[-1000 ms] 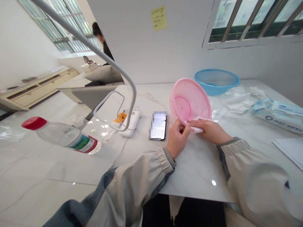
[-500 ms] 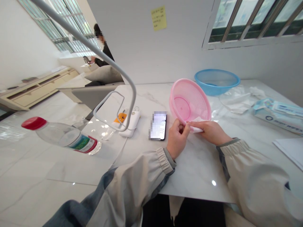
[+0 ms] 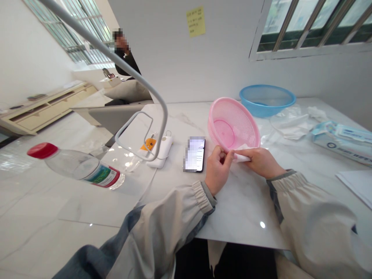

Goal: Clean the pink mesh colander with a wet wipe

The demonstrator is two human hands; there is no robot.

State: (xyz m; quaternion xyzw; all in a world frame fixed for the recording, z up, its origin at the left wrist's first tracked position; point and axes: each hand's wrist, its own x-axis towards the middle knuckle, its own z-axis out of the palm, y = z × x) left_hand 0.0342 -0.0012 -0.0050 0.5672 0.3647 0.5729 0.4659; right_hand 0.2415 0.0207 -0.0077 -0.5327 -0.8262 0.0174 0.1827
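Holding the pink basket (image 3: 232,124) tilted on the tabletop (image 3: 247,205), my left hand (image 3: 218,169) pinches its near rim while my right hand (image 3: 261,161) presses a white wipe (image 3: 243,157) against that rim; both grips have stayed, the basket barely shifting since a second ago.

nothing legible. yellow sticky note (image 3: 195,21) on wall: handwritten lines, too small to read. bottle label (image 3: 102,175): green/red print, txt too blurry. wipes pack (image 3: 343,142) on table at right: blue lettering + round logo, can't make out. phone screen (image 3: 194,154): blurred.
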